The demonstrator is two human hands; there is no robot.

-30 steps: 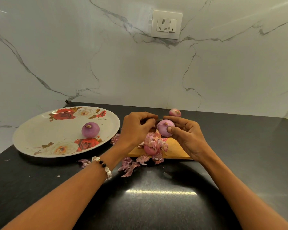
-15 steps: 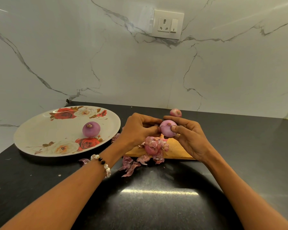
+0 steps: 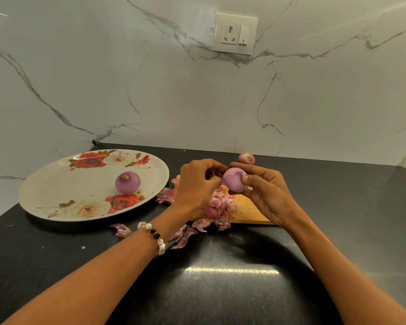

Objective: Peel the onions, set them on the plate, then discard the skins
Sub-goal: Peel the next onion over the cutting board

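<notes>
Right hand [image 3: 266, 195] cupping the half-peeled onion [image 3: 234, 182] over the cutting board [image 3: 249, 211] so skins [image 3: 220, 205] drop there, left hand [image 3: 198, 184] curled, probably pinching peel, plate [image 3: 56, 195] waiting alongside.

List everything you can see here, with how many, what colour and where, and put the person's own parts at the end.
plate: one, white with red and cream roses, left on the counter
peeled onion: one, purple, on the plate
held onion: one, pale pink, above the cutting board
far onion: one, reddish, on the counter behind the hands
onion skins: a heap plus scattered bits, pink-purple, on the board and counter
cutting board: one, yellowish wood, under the hands
counter: one, black
socket: one, white, on the marble wall
bracelet: one, white and black beads, left wrist
left hand: picks at the held onion
right hand: grips the held onion
</notes>
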